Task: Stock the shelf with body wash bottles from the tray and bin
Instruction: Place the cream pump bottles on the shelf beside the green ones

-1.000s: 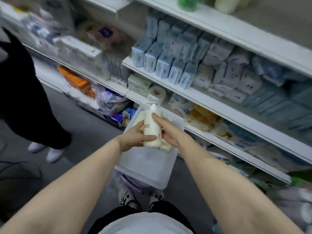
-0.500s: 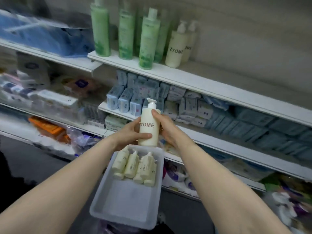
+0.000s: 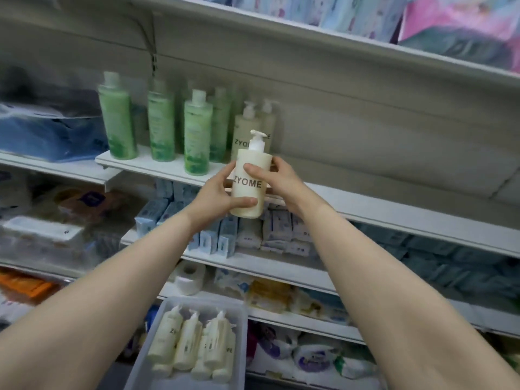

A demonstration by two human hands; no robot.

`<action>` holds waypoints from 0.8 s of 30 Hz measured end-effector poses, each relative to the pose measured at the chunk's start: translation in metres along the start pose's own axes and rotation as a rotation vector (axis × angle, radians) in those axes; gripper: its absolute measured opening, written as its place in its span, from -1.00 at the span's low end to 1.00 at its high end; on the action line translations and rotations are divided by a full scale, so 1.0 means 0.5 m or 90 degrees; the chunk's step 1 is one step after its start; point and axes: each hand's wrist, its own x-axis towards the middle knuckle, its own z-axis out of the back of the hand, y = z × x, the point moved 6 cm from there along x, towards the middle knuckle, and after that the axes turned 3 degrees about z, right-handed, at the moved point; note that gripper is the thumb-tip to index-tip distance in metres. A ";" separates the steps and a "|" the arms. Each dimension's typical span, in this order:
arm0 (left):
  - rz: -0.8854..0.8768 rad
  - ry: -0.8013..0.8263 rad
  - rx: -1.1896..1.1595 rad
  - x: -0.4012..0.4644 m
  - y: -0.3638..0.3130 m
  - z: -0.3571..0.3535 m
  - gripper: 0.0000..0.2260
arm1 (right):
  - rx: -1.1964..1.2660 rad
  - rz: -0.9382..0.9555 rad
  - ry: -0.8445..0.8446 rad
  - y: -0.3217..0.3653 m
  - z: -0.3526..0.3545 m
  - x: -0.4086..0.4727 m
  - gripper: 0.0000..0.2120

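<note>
Both bare forearms reach forward and upward, converging toward the middle of the view. The left hand [image 3: 215, 197] cups the lower part of a cream pump bottle [image 3: 249, 190], its thumb laid across the front near the base and its fingers hidden behind. The right hand [image 3: 277, 180] grips the upper part from the other side, thumb pressed on the front, fingers curled round the back.

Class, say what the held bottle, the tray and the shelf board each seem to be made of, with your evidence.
Held bottle: probably opaque cream plastic, smooth matte, with a moulded white pump.
Tray: likely translucent plastic; its cloudy rim lets light through.
Shelf board: perhaps white-painted metal, thin and flat-edged; the material cannot be confirmed.
</note>
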 end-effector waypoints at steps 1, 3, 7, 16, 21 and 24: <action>-0.006 0.000 0.007 0.018 -0.012 -0.006 -0.12 | 0.000 0.007 -0.007 0.012 0.015 0.011 -0.38; -0.026 -0.002 0.019 0.052 -0.032 -0.016 -0.12 | -0.003 0.019 -0.016 0.032 0.041 0.033 -0.39; -0.042 -0.022 0.040 0.107 -0.048 -0.030 -0.16 | -0.012 0.031 -0.021 0.050 0.072 0.066 -0.44; -0.022 -0.063 0.079 0.167 -0.012 -0.041 -0.11 | -0.013 0.034 -0.021 0.007 0.083 0.128 -0.42; -0.015 -0.077 0.096 0.188 -0.003 -0.042 -0.12 | -0.008 0.026 -0.032 -0.001 0.086 0.144 -0.31; -0.015 -0.069 0.111 0.199 0.001 -0.042 -0.13 | 0.003 0.018 -0.035 -0.003 0.086 0.148 -0.31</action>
